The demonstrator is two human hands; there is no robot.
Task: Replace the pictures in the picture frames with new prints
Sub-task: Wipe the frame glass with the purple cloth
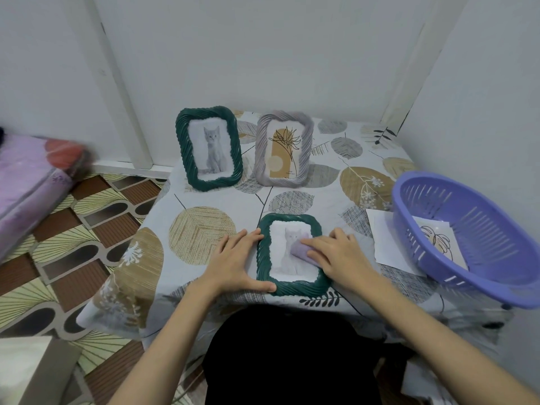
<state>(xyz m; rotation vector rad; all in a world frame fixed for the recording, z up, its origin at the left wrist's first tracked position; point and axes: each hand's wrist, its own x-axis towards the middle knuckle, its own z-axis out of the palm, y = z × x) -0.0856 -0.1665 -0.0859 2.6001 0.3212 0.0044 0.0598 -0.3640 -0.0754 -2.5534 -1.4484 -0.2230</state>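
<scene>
A green twisted-rim picture frame (264, 283) lies flat near the table's front edge, showing a grey kitten print. My left hand (238, 263) presses flat against its left side, thumb along the bottom corner. My right hand (339, 255) holds a small lilac cloth (299, 252) against the frame's glass. Two frames stand upright at the back: a green frame (209, 147) with a kitten print and a grey frame (282, 147) with a plant drawing.
A purple plastic basket (473, 238) sits tilted at the right edge of the table with a leaf print (441, 238) inside. A white sheet (382, 238) lies beside and under it. The leaf-patterned tablecloth (201, 229) covers the table. A pink bundle (32, 176) lies on the floor at left.
</scene>
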